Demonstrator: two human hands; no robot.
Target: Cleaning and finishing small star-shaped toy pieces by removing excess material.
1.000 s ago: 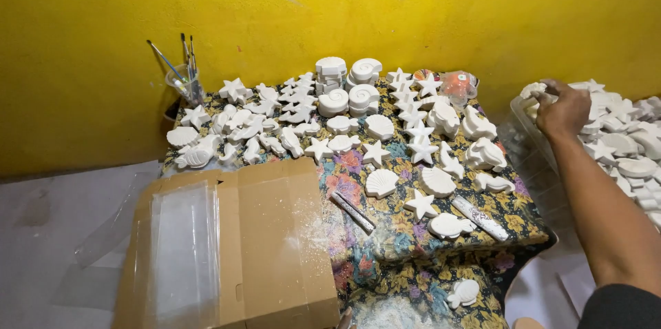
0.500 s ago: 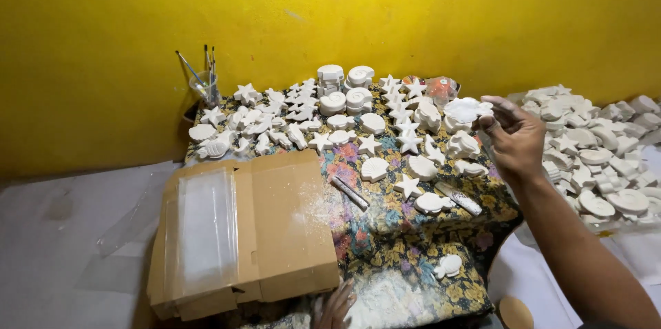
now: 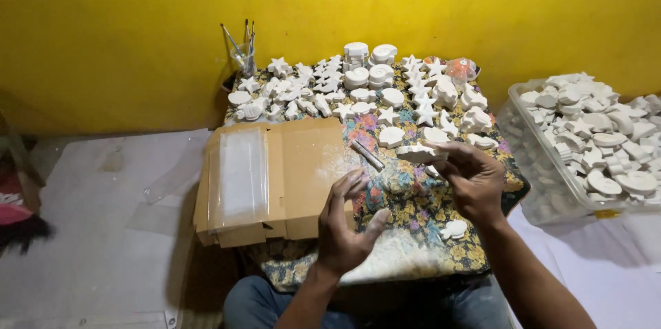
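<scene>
My right hand (image 3: 471,179) holds a flat white plaster piece (image 3: 418,154) by its edge, above the floral-cloth table (image 3: 406,212). My left hand (image 3: 348,225) is raised beside it, palm turned toward the piece, fingers spread and holding nothing. Both hands hover over the front middle of the table. Many white plaster shapes (image 3: 358,88), stars, rounds and stacked discs, cover the back of the table. A small white figure (image 3: 454,230) lies on the cloth below my right hand.
A stack of flat cardboard with clear plastic sleeves (image 3: 265,181) lies on the table's left. A clear bin (image 3: 544,184) full of plaster pieces stands at the right. A jar of brushes (image 3: 244,53) stands at the back left by the yellow wall. A thin tool (image 3: 367,155) lies on the cloth.
My right hand has come from the bin at the right to the table's front, carrying a plaster piece. My left hand has risen into view beside it.
</scene>
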